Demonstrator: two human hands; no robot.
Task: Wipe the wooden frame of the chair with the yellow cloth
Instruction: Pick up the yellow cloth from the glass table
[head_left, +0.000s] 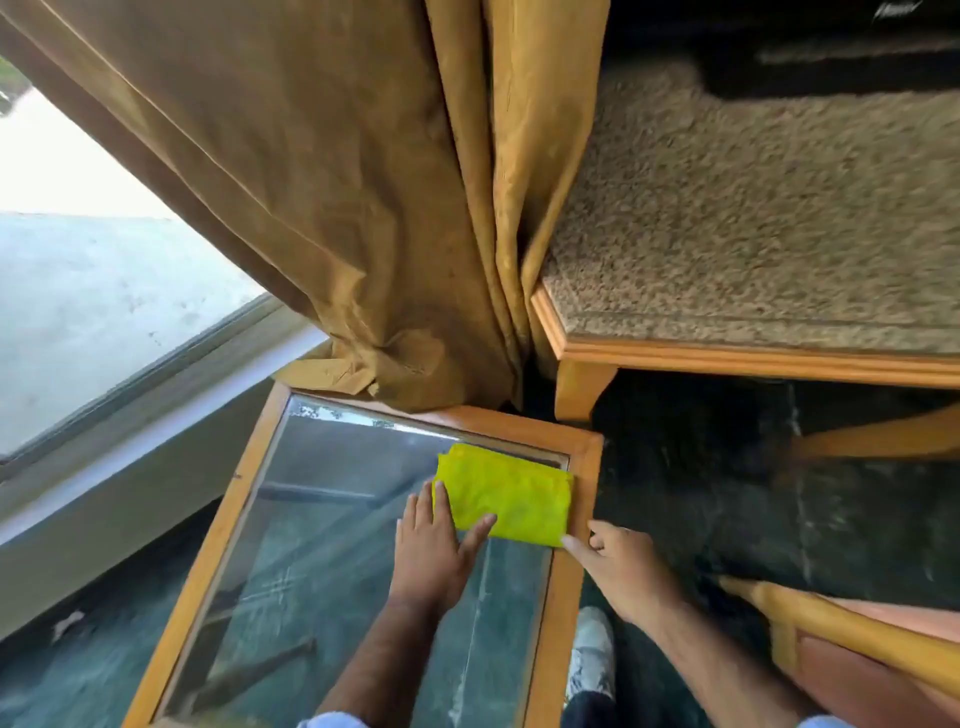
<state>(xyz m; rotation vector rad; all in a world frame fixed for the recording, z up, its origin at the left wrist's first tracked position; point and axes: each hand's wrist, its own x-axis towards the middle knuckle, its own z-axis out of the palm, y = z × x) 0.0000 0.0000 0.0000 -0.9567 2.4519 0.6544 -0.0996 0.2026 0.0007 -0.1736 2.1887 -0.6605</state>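
A folded yellow cloth (511, 493) lies on the far right corner of a glass-topped table. My left hand (436, 545) rests flat on the glass with its fingers spread, the thumb and fingertips touching the cloth's near left edge. My right hand (621, 564) reaches over the table's right rail, its forefinger touching the cloth's near right corner. The chair with a speckled beige seat (753, 218) stands at the upper right; its light wooden frame (727, 358) runs along the seat's front edge, with a leg (576, 389) below.
The glass table's wooden rim (584, 467) borders the cloth on the right. A gold curtain (337, 182) hangs down to the table's far edge. A window (78, 286) fills the left. Another wooden piece of furniture (857, 644) is at the lower right. My shoe (589, 654) stands on the dark floor.
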